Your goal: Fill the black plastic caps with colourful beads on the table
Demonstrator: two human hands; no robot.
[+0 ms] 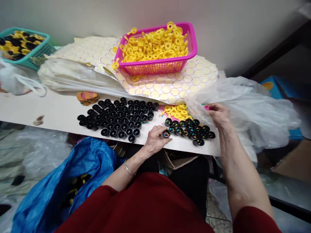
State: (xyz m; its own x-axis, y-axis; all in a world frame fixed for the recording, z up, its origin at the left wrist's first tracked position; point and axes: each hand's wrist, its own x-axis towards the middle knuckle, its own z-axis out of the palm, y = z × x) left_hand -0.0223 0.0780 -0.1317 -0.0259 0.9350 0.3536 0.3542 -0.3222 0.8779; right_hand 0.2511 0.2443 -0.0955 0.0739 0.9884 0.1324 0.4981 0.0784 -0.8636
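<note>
My left hand [155, 139] is closed round a small round black cup [166, 134] with coloured bits inside, near the table's front edge. Close by on its right stands a cluster of black cups [186, 133], also with coloured bits in them. To its left is a larger group of black cups [117, 119]. My right hand [218, 114] pinches a small pink piece [206, 107] beside a clear plastic bag. Between the hands, at the back, lies a pile of yellow rings [178, 112] among pink and coloured bits.
A pink basket [155, 67] full of yellow ring pieces stands on printed sheets [194, 81] at the back. Clear plastic bags [252, 106] cover the right end. At far left is a teal basket [40, 55]. A blue bag [97, 155] hangs below the table [60, 106].
</note>
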